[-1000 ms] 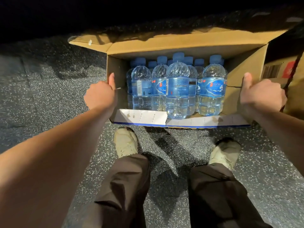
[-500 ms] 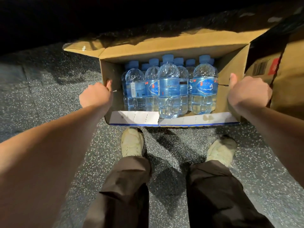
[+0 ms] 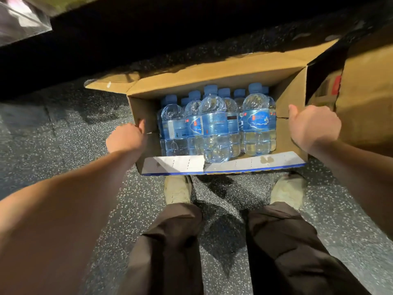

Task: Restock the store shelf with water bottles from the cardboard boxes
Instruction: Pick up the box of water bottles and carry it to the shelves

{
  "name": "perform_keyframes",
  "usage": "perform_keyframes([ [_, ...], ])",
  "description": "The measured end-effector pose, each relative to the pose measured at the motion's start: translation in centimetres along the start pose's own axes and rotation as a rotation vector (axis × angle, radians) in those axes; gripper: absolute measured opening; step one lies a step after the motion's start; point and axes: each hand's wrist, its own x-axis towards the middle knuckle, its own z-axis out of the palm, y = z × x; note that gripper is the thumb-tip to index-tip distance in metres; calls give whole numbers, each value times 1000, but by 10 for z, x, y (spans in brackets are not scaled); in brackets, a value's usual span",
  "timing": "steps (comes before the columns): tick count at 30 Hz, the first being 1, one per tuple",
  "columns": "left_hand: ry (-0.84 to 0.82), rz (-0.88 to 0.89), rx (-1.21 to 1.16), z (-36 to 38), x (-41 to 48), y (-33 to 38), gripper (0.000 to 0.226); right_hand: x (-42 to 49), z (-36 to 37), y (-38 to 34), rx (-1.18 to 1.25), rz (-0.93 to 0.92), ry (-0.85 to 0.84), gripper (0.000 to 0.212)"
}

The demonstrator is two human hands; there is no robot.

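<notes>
Brown trousers (image 3: 170,252) fill the bottom of the view. Below their cuffs two pale shoes (image 3: 177,190) stand on a grey speckled floor (image 3: 63,135), toes pointing at an open cardboard box (image 3: 293,99) just in front of them. Both bare forearms reach forward to it.

The near flap (image 3: 180,165), white with a blue edge, is folded down toward the shoes. The left hand (image 3: 127,138) grips the top edge of the left wall, with its thumb hooked over to the inside and its fingers hidden on the outside. The right hand (image 3: 314,124) holds the right wall the same way, thumb up against the inner face and fingers out of sight on the outer side. Whether the box rests on the floor or is lifted off it I cannot tell.

Inside stand the bottles (image 3: 214,128), clear with blue labels and blue caps. They are upright and packed in touching rows toward the right wall, with a gap beside the left wall. One bottle in the middle stands a little forward, on the near flap. The far flap lies folded back.

A second box (image 3: 365,92) sits just beside the right wall. Beyond is deep shadow, and a blurred piece of clear plastic (image 3: 21,20) shows in the top left corner.
</notes>
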Motion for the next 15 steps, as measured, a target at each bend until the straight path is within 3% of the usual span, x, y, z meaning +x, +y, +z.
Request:
perform_keyframes([
  [5, 14, 41, 38, -40, -28, -29, 61, -42, -43, 1, -25, -21, -7, 59],
  [10, 46, 109, 103, -94, -46, -48, 64, -87, -93, 6, -20, 70, -94, 56],
  [15, 87, 259, 120, -144, -54, -56, 62, -135, -136, 15, 3, 213, 0, 54],
])
